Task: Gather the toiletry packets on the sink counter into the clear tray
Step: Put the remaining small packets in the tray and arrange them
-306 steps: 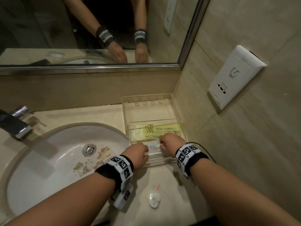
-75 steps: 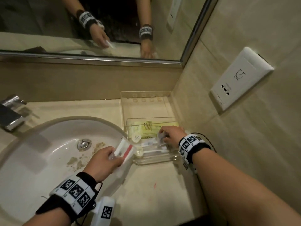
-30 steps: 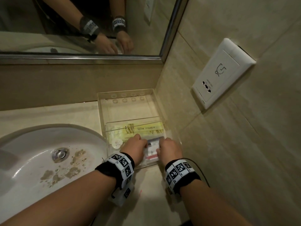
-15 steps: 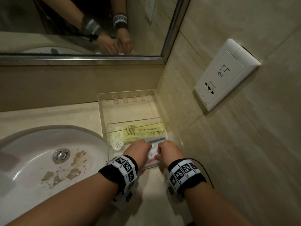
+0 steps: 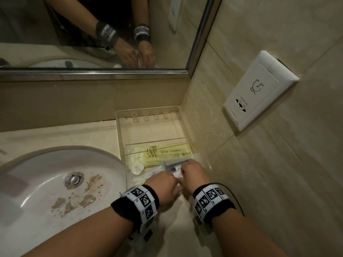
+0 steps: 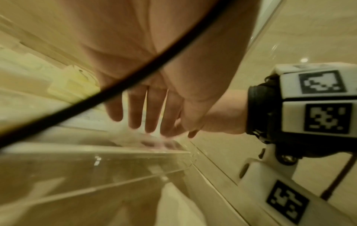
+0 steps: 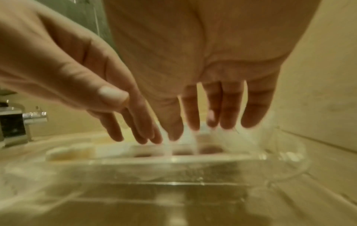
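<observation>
The clear tray (image 5: 148, 125) stands in the counter's corner by the wall. Its near half holds yellow packets (image 5: 167, 152), a round white packet (image 5: 137, 167) and a white-and-blue packet (image 5: 175, 166). My left hand (image 5: 164, 184) and right hand (image 5: 193, 175) meet side by side over the tray's near end. In the wrist views the left fingers (image 6: 133, 114) and right fingers (image 7: 228, 110) are straight and point down onto the packets. Neither hand curls round anything. The packets under the fingertips are blurred.
The white sink basin (image 5: 46, 191) with brown stains and a drain (image 5: 74, 179) lies left of the tray. A mirror (image 5: 92, 34) runs along the back. A wall socket (image 5: 259, 89) sits on the tiled wall at the right. The tap (image 7: 13, 122) shows at the left.
My left hand carried a white-and-red packet from over the sink to the tray and let it go there. Over the last second both hands stay together at the tray's near end.
</observation>
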Action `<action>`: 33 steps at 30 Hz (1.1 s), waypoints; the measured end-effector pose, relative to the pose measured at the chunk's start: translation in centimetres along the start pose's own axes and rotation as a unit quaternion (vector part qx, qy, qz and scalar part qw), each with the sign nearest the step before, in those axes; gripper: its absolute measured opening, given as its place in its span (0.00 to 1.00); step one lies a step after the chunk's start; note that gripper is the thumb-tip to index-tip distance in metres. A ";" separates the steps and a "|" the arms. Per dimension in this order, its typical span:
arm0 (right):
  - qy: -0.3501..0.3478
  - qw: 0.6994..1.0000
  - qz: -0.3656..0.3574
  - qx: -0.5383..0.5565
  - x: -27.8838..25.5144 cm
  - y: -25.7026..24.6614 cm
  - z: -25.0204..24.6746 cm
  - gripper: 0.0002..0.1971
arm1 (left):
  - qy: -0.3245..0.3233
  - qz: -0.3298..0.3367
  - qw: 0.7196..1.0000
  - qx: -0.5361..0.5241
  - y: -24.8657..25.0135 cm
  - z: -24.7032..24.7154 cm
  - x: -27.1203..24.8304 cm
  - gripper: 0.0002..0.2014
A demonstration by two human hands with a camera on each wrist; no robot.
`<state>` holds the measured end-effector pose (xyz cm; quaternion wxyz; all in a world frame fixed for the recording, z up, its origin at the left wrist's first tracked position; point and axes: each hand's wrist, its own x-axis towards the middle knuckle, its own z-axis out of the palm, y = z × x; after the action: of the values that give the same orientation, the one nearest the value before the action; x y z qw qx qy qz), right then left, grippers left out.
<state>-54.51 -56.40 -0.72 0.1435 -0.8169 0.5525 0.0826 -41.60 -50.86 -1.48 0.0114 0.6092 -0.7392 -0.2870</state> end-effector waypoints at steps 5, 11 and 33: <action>-0.021 0.999 0.034 0.033 -0.4 -0.4 0.9 0.28 | 0.038 -0.045 0.998 0.024 -0.7 -0.6 0.2 0.28; -0.091 0.995 0.029 0.033 -1.0 -0.8 1.9 0.30 | -0.001 -0.062 0.995 0.078 -0.8 0.1 -0.1 0.25; -0.123 0.991 -0.048 -0.016 2.1 -2.1 0.7 0.32 | -0.055 -0.152 0.982 0.101 -1.8 -2.1 1.3 0.35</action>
<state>-51.79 -57.34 -1.67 0.2011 -0.8285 0.4889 0.1847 -39.61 -53.10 -0.96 -0.1344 0.6957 -0.6626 -0.2427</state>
